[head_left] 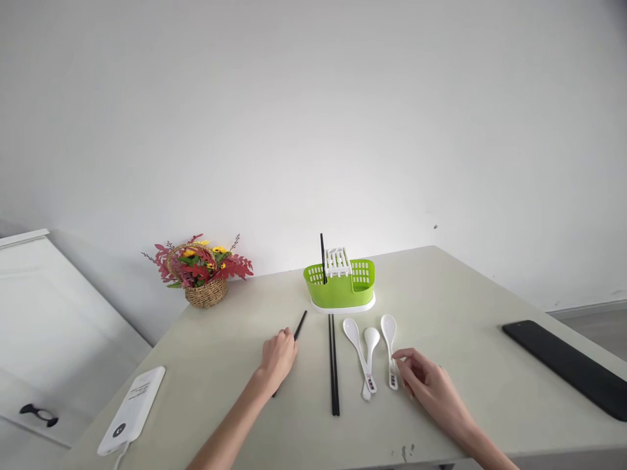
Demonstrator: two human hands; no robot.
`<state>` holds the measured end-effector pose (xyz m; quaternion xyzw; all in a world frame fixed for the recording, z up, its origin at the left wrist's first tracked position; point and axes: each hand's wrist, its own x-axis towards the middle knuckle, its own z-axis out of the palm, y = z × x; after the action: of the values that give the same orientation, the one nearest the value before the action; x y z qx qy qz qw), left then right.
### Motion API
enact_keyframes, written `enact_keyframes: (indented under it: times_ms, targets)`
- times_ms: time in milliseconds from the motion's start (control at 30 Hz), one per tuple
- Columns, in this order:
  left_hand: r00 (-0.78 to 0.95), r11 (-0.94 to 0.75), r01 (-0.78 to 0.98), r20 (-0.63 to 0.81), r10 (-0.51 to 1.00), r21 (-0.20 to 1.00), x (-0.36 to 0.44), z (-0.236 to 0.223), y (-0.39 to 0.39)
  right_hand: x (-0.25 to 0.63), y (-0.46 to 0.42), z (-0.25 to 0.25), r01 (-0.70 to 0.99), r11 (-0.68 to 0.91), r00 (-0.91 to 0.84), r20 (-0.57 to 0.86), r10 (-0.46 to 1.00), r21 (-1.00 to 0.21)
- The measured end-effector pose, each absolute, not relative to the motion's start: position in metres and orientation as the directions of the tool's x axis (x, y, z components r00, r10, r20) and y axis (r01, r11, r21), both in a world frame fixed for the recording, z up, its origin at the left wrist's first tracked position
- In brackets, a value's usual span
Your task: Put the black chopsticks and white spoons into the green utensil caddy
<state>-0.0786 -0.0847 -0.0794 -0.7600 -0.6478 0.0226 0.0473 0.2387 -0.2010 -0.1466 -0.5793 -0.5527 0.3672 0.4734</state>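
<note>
My left hand (pixel 279 356) is closed around a black chopstick (pixel 301 322), which slants up and right from the fist, its other end showing below the wrist. To its right, a pair of black chopsticks (pixel 333 365) lies side by side on the table. My right hand (pixel 431 385) has loosely bent fingers, apart from each other; its fingertips are at the handle of a white spoon (pixel 388 326), and I cannot tell whether they touch it. Two more white spoons, one long (pixel 351 331) and one shorter (pixel 371 338), lie with handles crossing.
Behind the cutlery stands a green cutlery basket (pixel 337 294) with a white rack (pixel 337 262) and an upright black chopstick (pixel 322 251). A flower basket (pixel 206 292) is at back left, a white device (pixel 132 411) at front left, a long black object (pixel 563 362) at right.
</note>
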Motion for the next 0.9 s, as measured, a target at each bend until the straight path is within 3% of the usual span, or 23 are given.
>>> enact_keyframes:
  times_ms: [167, 333, 500, 567, 633, 700, 767, 900]
  targets:
    - [0.106, -0.101, 0.989, 0.039, 0.994, -0.107, -0.085, -0.073, -0.081, 0.237, -0.201, -0.148, 0.309, 0.095, 0.100, 0.131, 0.986, -0.946]
    - [0.098, -0.096, 0.995, 0.060, 0.993, -0.037, -0.093, -0.065, -0.082, 0.238, -0.200, -0.151, 0.329, 0.079, 0.123, 0.126, 0.984, -0.941]
    - [0.135, -0.159, 0.977, 0.161, 0.978, 0.143, -0.094, -0.045, -0.078, 0.237, -0.201, -0.152, 0.344, 0.077, 0.123, 0.126, 0.984, -0.936]
    - [0.161, -0.226, 0.923, 0.222, 0.962, 0.310, -0.089, -0.036, -0.077, 0.237, -0.201, -0.153, 0.349, 0.078, 0.124, 0.129, 0.984, -0.934]
    - [0.157, -0.312, 0.711, 0.290, 0.944, 0.631, -0.079, -0.031, -0.079, 0.236, -0.201, -0.153, 0.355, 0.085, 0.124, 0.137, 0.983, -0.931]
    - [0.126, -0.324, 0.319, 0.299, 0.946, 0.891, -0.065, -0.028, -0.084, 0.233, -0.200, -0.152, 0.365, 0.107, 0.111, 0.157, 0.981, -0.925]
    - [0.128, -0.239, 0.018, 0.235, 0.964, 0.971, -0.048, -0.030, -0.091, 0.227, -0.200, -0.145, 0.368, 0.152, 0.064, 0.188, 0.980, -0.917]
    - [0.154, -0.040, -0.258, 0.082, 0.985, 0.965, -0.016, -0.040, -0.103, 0.207, -0.198, -0.117, 0.323, 0.238, -0.094, 0.219, 0.971, -0.916]
